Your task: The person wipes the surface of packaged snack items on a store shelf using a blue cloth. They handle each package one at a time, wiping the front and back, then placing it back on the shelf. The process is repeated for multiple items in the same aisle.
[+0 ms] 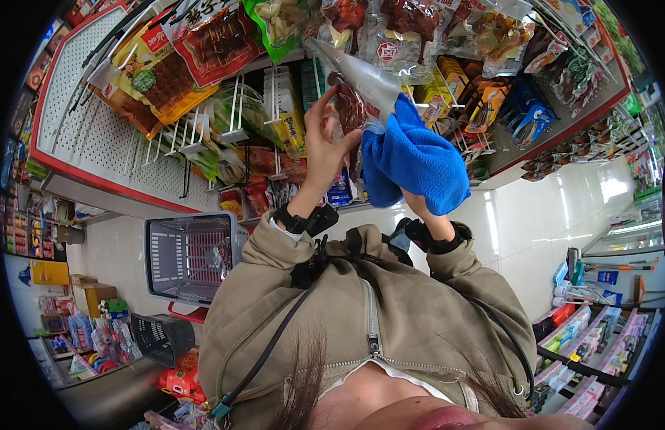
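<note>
My left hand (pixel 322 141) grips the edge of a clear and silver plastic packet (pixel 372 80) with dark reddish meat sealed inside. The packet is tilted, its silvery back partly turned up. A blue microfibre cloth (pixel 418 156) drapes over my right hand (pixel 416 204) and hides its fingers; only the lower hand and wrist show. The cloth touches the packet's right side. Just beyond both hands hang more vacuum-packed meats (pixel 410 27) on a display rack.
Yellow snack bags (pixel 166 88) and white hooks (pixel 238 107) stick out from a perforated metal shelf (pixel 90 107) with a red edge. A grey plastic basket (pixel 190 258) stands at my left, a darker basket (pixel 163 338) behind it. Pale tiled floor (pixel 525 226) lies to the right.
</note>
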